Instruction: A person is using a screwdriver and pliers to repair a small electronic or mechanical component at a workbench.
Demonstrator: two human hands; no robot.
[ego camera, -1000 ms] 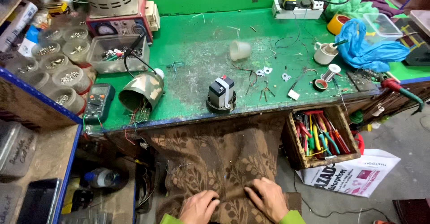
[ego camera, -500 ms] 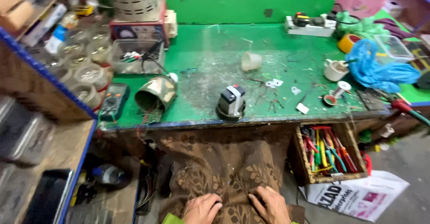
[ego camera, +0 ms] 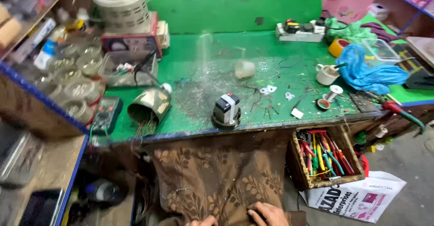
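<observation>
At the bottom edge of the frame, both hands rest on a brown patterned cloth [ego camera: 217, 185] that hangs below the front of the green tabletop [ego camera: 217, 49]. The right hand [ego camera: 269, 214] lies flat, fingers together and pressed on the fabric, seemingly to hold it smooth. Only the knuckles of the left hand [ego camera: 203, 221] show, so I cannot tell whether it grips the cloth or merely touches it.

Near the tabletop's front edge, centre of the frame, stands a small transformer [ego camera: 226, 110], upright and within easy reach. To its left a metal can-like housing [ego camera: 149, 106] lies on its side, wires spilling from its mouth, beside a dark multimeter [ego camera: 106, 114]. Right of centre lie small metal brackets, a white cup [ego camera: 326, 74] and a blue plastic bag [ego camera: 368, 72]. At lower right a wooden box of screwdrivers [ego camera: 325, 158] hangs under the tabletop's edge, keeping tools close by.
</observation>
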